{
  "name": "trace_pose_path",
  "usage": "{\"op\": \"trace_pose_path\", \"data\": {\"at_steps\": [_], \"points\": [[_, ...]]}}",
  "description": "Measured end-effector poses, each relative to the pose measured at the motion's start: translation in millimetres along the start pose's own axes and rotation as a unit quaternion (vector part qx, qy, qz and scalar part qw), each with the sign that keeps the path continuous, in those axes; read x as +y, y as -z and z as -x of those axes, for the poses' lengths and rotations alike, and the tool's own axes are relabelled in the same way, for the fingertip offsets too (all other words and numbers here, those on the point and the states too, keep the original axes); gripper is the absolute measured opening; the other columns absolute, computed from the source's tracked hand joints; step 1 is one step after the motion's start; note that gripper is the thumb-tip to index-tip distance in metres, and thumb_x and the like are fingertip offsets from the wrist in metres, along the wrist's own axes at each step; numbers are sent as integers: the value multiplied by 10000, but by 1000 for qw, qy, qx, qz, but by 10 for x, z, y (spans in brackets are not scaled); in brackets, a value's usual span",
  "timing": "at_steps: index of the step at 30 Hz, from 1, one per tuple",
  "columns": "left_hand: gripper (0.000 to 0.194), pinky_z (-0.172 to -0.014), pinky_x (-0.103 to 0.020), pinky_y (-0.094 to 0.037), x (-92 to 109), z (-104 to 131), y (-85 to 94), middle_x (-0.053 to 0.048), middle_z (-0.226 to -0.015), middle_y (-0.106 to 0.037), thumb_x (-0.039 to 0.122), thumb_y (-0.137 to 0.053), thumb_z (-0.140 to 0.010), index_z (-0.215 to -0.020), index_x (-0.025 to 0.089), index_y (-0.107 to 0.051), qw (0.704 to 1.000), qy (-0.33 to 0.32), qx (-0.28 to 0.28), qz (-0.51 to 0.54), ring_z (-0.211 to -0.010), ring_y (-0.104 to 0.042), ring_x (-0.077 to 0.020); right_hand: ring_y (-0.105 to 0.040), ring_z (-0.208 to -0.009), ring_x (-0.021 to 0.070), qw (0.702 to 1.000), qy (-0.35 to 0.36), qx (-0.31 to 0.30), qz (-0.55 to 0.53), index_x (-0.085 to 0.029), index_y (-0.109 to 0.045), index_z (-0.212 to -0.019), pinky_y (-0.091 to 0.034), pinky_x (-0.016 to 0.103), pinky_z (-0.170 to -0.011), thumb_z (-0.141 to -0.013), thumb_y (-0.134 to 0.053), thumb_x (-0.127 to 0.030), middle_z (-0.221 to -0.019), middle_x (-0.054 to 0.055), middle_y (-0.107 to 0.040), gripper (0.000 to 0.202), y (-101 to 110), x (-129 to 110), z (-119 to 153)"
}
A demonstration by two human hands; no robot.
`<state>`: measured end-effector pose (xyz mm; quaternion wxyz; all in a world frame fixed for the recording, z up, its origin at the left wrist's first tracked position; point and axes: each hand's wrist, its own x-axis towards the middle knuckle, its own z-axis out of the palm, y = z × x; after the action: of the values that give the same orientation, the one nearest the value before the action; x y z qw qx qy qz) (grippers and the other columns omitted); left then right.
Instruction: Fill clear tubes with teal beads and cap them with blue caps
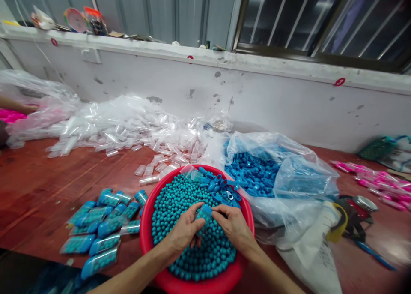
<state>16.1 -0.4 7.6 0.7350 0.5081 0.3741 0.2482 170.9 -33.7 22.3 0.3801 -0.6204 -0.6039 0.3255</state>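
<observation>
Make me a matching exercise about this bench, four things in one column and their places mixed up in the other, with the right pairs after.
1. Loose beads
2. Heap of clear tubes
3. Pile of filled bottles
4. Held bottle

A. Along the white wall
B. In the left hand
C. Inside the red tub
D. By the table's near edge

Pairs: 1-C, 2-A, 3-D, 4-B

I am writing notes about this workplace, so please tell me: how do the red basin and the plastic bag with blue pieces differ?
The basin is red and round; the bag is see-through and crumpled. The bag holds many blue pieces; the basin holds mainly teal beads. The left hand and right hand are over the basin; neither is over the bag. Both hold many small parts.
</observation>
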Motion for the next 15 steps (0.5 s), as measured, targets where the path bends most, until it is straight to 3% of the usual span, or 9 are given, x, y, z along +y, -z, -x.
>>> {"op": "trace_pose_path", "data": {"at_steps": [6,11,15], "points": [[670,-289,-154,-220,21,16,1,58,-560,-502,395,-550,-682,-1245,145,-285,1000,5,1,0,-315,-402,-46,-568,-648,141,997,63,-22,30,-177,-677,-719,-419,224,-622,-809,-481,-254,-702,1,-652,229,33,-11,34],[486,-309,-154,-287,19,12,-11,97,-492,-390,364,-551,-689,-1105,157,-410,999,-26,18,-10,-332,-314,-38,-511,-581,115,989,112,-84,50,-176,-657,-719,-379,208,-563,-826,-463,-246,-611,-18,-579,232,93,-57,32],[385,-291,-144,-271,30,22,-7,109,-467,-353,348,-524,-711,-1035,171,-417,998,-32,33,-31,-318,-293,-37,-489,-574,113,986,121,-110,40,-177,-655,-690,-374,219,-573,-815,-464,-245,-580,-20,-544,238,126,-88,10]]}}
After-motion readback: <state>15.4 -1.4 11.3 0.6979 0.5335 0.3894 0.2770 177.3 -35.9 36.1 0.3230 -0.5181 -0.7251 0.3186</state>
